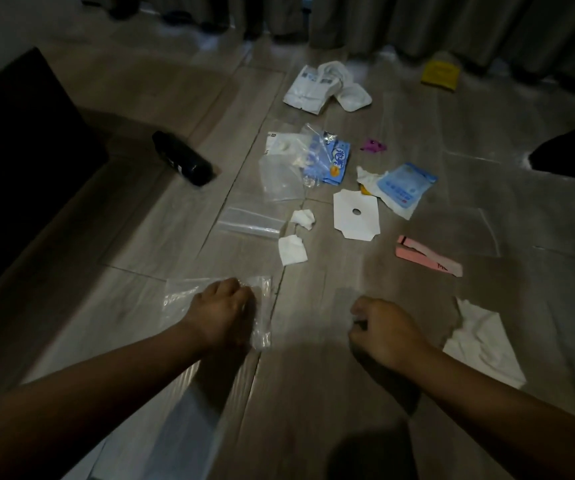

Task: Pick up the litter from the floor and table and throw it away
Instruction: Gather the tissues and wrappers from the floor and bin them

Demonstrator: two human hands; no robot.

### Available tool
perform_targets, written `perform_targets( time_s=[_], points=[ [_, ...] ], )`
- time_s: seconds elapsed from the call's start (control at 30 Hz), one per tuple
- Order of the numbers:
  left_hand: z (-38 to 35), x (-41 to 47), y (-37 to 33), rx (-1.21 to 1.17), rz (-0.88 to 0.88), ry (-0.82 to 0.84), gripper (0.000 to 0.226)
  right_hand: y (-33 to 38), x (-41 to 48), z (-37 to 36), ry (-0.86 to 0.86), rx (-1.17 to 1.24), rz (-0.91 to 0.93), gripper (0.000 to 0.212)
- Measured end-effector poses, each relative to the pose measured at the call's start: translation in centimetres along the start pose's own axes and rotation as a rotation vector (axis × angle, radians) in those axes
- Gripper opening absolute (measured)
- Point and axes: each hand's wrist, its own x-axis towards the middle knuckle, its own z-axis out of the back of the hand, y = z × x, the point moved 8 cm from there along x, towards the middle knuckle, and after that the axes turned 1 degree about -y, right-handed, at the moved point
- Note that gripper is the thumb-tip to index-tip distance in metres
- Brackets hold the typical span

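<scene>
My left hand (223,310) reaches down to the wooden floor, its fingers curled into a crumpled clear plastic bag (180,296). My right hand (383,330) hovers low over the floor with fingers curled; nothing shows in it. A white tissue (483,344) lies just right of that hand. Farther ahead lie a pink paper strip (428,256), a white card with a hole (357,214), two white wads (291,249), a flat zip bag (249,223), a blue packet (405,183), a blue wrapper (327,157) under clear film, a purple scrap (373,145) and white packaging (327,86).
A black bottle (184,157) lies on the floor at the left, beside dark low furniture (19,133). A yellow box (440,74) sits by the curtains (452,22) at the back. Another dark object (573,150) juts in from the right edge.
</scene>
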Motion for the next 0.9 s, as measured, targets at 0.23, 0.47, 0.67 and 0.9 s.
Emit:
perform_targets(
  time_s=[0.23, 0.47, 0.67, 0.9],
  points=[
    [-1.2, 1.7, 1.7, 0.087, 0.014, -0.011, 0.116, 0.9, 4.5, -0.5, -0.023, 0.009, 0.013, 0.053],
    [1.5, 3.5, 2.6, -0.274, -0.017, -0.119, 0.060, -0.9, 9.5, 0.1, -0.155, 0.053, 0.015, 0.063],
    [7.6, 7.1, 3.1, -0.271, -0.046, -0.351, 0.071, -3.0, 12.0, -0.2, -0.264, -0.130, 0.082, 0.071],
    [8.3, 13.1, 1.7, -0.095, 0.051, -0.328, 0.090, -5.1, 12.5, -2.3, -0.340, -0.143, 0.074, 0.083]
  ],
)
